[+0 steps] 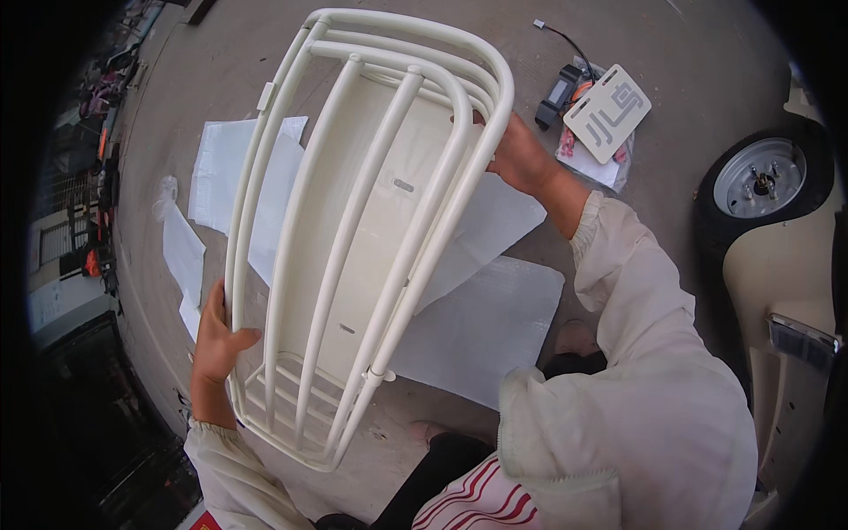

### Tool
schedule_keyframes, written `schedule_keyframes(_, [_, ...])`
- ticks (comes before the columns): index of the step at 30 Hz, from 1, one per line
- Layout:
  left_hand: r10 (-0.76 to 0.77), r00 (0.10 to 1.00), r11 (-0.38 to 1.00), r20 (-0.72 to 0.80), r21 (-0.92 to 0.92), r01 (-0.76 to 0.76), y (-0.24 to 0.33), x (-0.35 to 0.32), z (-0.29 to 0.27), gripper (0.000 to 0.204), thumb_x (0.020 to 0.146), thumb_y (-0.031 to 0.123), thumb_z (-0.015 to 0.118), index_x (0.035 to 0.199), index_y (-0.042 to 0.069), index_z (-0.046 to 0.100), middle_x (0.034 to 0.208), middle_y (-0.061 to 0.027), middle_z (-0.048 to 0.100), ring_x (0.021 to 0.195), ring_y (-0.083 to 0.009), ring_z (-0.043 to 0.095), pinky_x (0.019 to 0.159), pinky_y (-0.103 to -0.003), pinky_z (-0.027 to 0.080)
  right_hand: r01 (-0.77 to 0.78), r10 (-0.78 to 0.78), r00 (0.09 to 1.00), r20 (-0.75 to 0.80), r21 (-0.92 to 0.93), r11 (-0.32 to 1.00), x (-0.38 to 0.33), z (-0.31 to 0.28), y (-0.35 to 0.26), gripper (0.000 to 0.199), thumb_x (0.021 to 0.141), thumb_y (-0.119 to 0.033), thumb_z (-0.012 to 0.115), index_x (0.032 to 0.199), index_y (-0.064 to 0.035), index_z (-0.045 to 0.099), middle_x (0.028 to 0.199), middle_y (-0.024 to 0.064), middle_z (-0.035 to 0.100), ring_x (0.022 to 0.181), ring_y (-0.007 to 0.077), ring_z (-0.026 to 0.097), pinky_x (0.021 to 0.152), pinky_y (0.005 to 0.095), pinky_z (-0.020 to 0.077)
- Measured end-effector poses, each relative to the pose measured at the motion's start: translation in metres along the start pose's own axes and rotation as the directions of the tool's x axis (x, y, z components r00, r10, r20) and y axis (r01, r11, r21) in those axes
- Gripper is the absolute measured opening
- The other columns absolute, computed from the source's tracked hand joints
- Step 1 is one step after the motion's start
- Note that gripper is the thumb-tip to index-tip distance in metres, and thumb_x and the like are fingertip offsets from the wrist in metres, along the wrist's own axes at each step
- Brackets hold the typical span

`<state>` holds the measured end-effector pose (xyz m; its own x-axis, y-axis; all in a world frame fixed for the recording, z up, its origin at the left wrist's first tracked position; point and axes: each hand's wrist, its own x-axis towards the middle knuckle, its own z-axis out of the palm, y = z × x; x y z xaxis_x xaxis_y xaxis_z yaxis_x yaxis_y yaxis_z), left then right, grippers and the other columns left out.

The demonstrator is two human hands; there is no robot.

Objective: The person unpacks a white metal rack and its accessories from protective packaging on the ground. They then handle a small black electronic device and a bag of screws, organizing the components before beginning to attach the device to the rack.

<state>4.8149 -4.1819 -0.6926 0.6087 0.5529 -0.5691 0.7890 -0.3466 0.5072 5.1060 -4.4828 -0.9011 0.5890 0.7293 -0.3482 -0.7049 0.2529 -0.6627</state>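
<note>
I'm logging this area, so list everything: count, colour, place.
rack: 1, cream, centre
sheets: several, white, behind rack
plate: 1, cream, upper right
packet: 1, clear, white and pink, under plate
device: 1, black, left of plate
cable: 1, black, above device
wheel: 1, black and silver, right
vehicle: 1, cream, right edge
clutter: uncountable, mixed colours, far left
ground: 1, grey, beneath
shoes: 2, pinkish, lower middle
trousers: 1 pair, black, bottom
shirt: 1, white and red, bottom
sleeves: 2, off-white, lower left and right
left hand: 1, bare, on rack's left side
right hand: 1, bare, on rack's upper right
</note>
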Motion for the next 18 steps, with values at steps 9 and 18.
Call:
schedule_keyframes(9, [0.258, 0.966, 0.929, 0.016, 0.272, -0.252, -0.007, 0.117, 0.007, 0.093, 0.05, -0.002, 0.061, 0.142, 0.001, 0.043, 0.109, -0.0095, 0.059, 0.107, -0.0231, 0.056, 0.099, -0.027, 0.039, 0.075, -0.103, 0.979, -0.175, -0.157, 0.985, -0.001, -0.06, 0.076, 0.023, 0.095, -0.024, 0.058, 0.113, -0.0086, 0.057, 0.099, 0.004, 0.06, 0.086, 0.0132, 0.058, 0.076, 0.0303, 0.0488])
schedule_keyframes(18, [0.277, 0.957, 0.816, 0.087, 0.504, -0.282, 0.014, 0.15, 0.024, 0.09, 0.058, -0.013, 0.051, 0.145, 0.011, 0.042, 0.131, -0.0223, 0.057, 0.123, -0.0335, 0.054, 0.103, -0.031, 0.039, -0.251, 0.183, 0.931, -0.316, -0.19, 0.949, -0.016, -0.061, 0.101, 0.024, 0.094, -0.026, 0.057, 0.109, -0.0071, 0.057, 0.095, 0.0034, 0.058, 0.079, 0.0131, 0.053, 0.069, 0.0302, 0.0449])
